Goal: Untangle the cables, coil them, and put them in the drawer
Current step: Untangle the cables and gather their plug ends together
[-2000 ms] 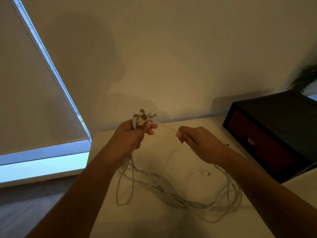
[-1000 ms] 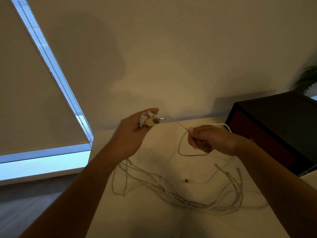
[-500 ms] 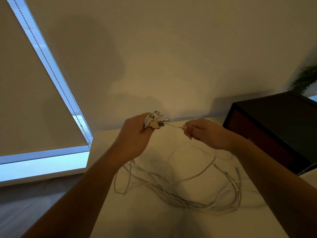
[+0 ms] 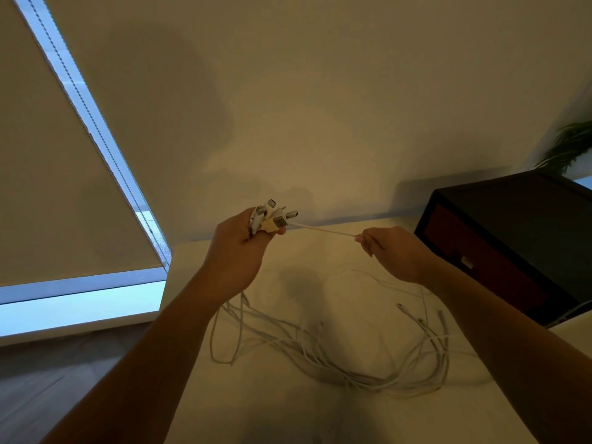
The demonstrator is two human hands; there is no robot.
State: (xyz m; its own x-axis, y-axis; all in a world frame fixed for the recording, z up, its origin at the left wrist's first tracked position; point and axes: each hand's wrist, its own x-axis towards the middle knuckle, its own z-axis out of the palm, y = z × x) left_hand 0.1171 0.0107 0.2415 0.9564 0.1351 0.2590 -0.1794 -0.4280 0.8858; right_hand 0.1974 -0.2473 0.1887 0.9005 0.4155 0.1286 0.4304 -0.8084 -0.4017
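Several white cables (image 4: 336, 357) lie in a loose tangle on the cream table top (image 4: 288, 411). My left hand (image 4: 238, 251) is raised above the table, fingers closed around a bunch of cable plugs (image 4: 272, 216) that stick up out of the fist. One thin white cable (image 4: 323, 230) runs taut from that bunch to my right hand (image 4: 394, 251), which pinches it between thumb and fingertips. The rest of the cables hang down from my left hand to the table. A dark box with a red drawer front (image 4: 480, 257) stands at the right, drawer closed.
A wall rises right behind the table. A window with a lowered roller blind (image 4: 64, 187) and bead chain is at the left. A green plant (image 4: 570, 149) shows behind the dark box. Wooden floor (image 4: 48, 379) lies left of the table edge.
My right hand has slid rightward along the single cable, pulling it straight and taut away from my left hand. The loose loop under the hands has dropped onto the table.
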